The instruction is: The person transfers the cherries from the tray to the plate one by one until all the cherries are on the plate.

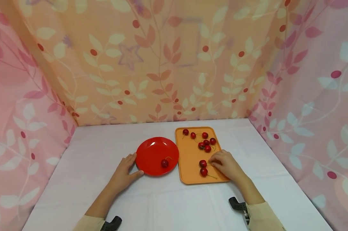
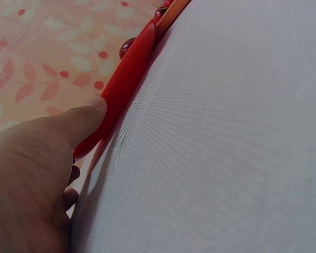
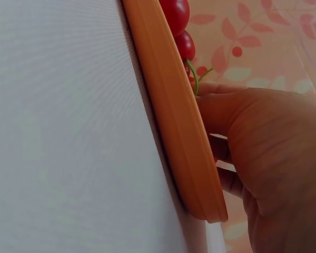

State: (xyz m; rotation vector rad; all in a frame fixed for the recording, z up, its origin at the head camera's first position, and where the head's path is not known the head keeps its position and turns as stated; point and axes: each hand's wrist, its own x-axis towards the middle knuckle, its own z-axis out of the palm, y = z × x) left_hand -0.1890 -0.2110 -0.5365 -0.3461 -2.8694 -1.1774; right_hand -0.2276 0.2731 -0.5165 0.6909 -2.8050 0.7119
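Observation:
My left hand [image 1: 124, 173] rests at the near left rim of a red plate [image 1: 150, 155], thumb and fingertips touching its edge. One dark red cherry [image 1: 164, 163] with a stem lies on the plate. Over the right side of an orange tray [image 1: 188, 168], my right hand [image 1: 226, 164] pinches the stem of a cherry [image 1: 203, 163] between thumb and fingers. That cherry is still low over the tray; whether it touches the surface I cannot tell. Just nearer to me lies another cherry [image 1: 204, 172], its stem pointing right. In the right wrist view a green stem [image 3: 195, 79] reaches the fingertips.
Several more cherries [image 1: 206, 142] lie in the far part of the tray. Plate and tray stand side by side on a white cloth [image 1: 104, 144]. Patterned curtains [image 1: 162, 64] enclose the table at the back and both sides.

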